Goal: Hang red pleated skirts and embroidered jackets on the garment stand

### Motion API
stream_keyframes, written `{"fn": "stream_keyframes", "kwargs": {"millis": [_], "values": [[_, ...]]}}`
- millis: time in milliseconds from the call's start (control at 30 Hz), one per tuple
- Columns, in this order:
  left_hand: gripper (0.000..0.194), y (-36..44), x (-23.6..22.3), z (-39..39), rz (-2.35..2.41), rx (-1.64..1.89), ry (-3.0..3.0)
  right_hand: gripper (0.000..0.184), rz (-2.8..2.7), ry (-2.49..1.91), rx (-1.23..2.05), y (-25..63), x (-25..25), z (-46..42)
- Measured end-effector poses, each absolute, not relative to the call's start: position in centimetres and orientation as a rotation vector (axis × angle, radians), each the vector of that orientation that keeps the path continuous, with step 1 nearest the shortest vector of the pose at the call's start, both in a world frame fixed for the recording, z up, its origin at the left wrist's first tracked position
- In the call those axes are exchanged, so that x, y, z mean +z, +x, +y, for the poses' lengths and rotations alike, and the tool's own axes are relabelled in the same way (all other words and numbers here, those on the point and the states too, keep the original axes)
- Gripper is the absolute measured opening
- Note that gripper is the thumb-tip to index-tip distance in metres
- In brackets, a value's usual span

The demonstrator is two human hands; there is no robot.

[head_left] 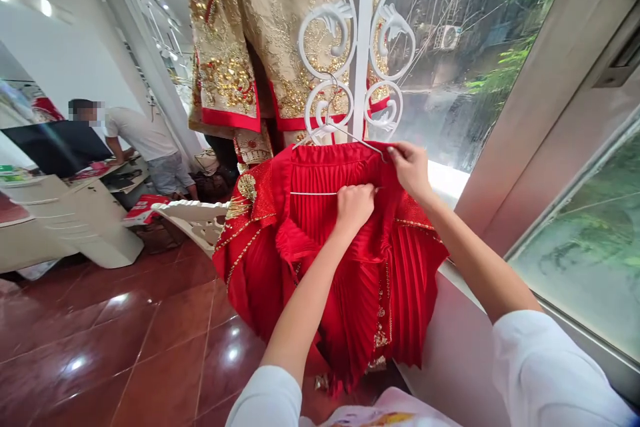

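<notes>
The left hand [355, 208] clenches the red pleated garment [345, 293] beside the white hanger [315, 193]. The right hand [410, 170] pinches the garment's top edge.

The person wears a soft white top, and its wide, round sleeves show at the bottom of the picture: the left sleeve [265, 400] near the bottom middle, and the right sleeve [550, 370], which looks bigger, in the lower right corner. Between the sleeves, at the very bottom edge, the front of the top [380, 413] looks pale and has a bright yellow print on it, but it is cut off, so the picture is hard to see. Below the sleeves, the arms are bare all the way down to the left hand [355, 208] and the right hand [410, 168].
</notes>
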State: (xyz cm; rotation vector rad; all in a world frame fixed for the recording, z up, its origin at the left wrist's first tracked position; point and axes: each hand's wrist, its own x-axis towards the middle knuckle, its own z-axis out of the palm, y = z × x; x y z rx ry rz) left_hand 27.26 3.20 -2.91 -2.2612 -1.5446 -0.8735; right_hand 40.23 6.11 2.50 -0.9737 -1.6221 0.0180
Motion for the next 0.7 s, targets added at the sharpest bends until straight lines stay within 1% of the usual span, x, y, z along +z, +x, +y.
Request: {"fn": "stream_keyframes", "kwargs": {"millis": [100, 167, 233, 300, 400, 467, 567, 700], "values": [[0.032, 27.0, -2.8, 2.8, -1.508, -0.887, -2.310, 0.024, -1.521, -0.862, 0.396, 41.0, 3.1, 6.9], [0.031, 26.0, -1.9, 2.1, -1.379, -0.970, -2.398, 0.024, -1.576, -0.871, 0.507, 41.5, 3.9, 6.5], [0.031, 23.9, -0.2, 1.0, -1.204, -1.109, -2.413, 0.024, -1.690, -0.920, 0.497, 41.8, 4.9, 5.7], [0.032, 20.5, 2.0, 0.2, -1.146, -1.236, -2.264, 0.022, -1.803, -0.953, 0.402, 41.8, 5.7, 5.2], [0.033, 14.4, 4.9, 0.3, -1.340, -1.312, -1.966, 0.024, -1.941, -0.933, 0.268, 41.5, 6.2, 5.5], [0.035, 11.1, 5.7, 1.5, -1.447, -1.249, -2.097, 0.027, -1.980, -0.920, 0.247, 41.3, 6.2, 6.3], [0.035, 8.5, 5.4, 3.6, -1.544, -1.232, -2.305, 0.035, -1.916, -0.898, 0.357, 41.1, 5.9, 7.4], [0.043, 7.9, 5.1, 5.6, -1.655, -1.504, -2.227, 0.036, -1.733, -0.805, 0.533, 41.0, 5.5, 7.8]]}}
